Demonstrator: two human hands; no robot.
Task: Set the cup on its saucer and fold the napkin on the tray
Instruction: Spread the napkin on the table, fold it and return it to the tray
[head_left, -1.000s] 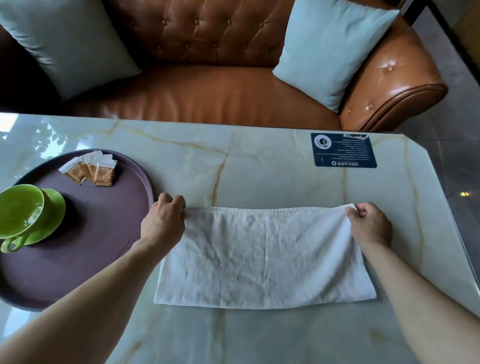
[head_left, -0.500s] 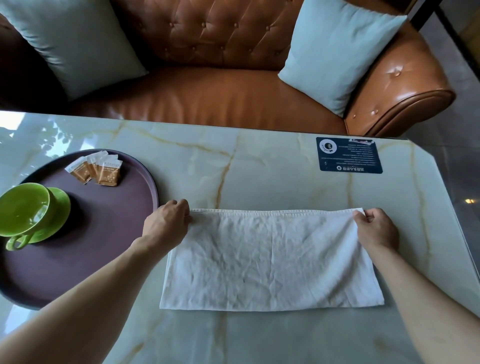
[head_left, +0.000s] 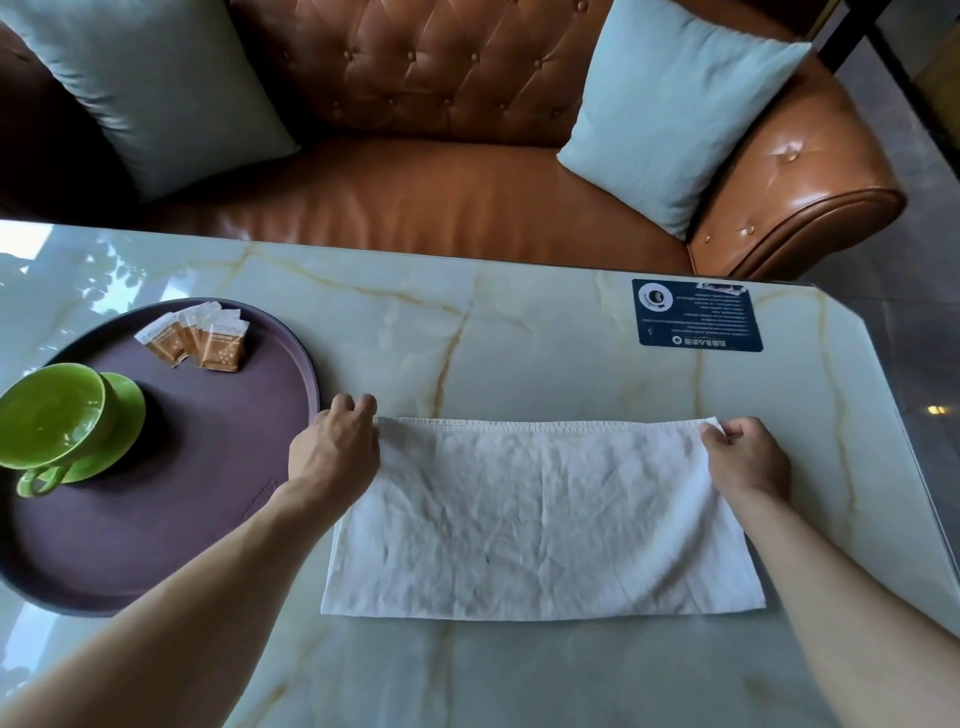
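Pinching the napkin's (head_left: 540, 519) far corners, my left hand (head_left: 335, 447) and right hand (head_left: 745, 454) hold it with clenched fingers, folded flat on the tabletop (head_left: 519, 343) beside the tray (head_left: 156, 519), not on it. I see the cup (head_left: 49, 415) on its saucer (head_left: 122, 410) there, sachets (head_left: 200, 340) behind, a card (head_left: 696, 322) far right.

Your napkin (head_left: 545, 519) is plain white, creased all over. The surface (head_left: 519, 338) under it is pale, glossy marble-patterned, run through with thin amber veins. The round tray (head_left: 156, 545) is a dull plum brown; on it you have a lime-green cup (head_left: 49, 410) and matching saucer (head_left: 124, 395), plus orange-and-white sachets (head_left: 200, 338). A navy card (head_left: 696, 315) carries white print. Behind, the tufted sofa (head_left: 441, 197) is tan leather, with pale blue cushions (head_left: 670, 109).
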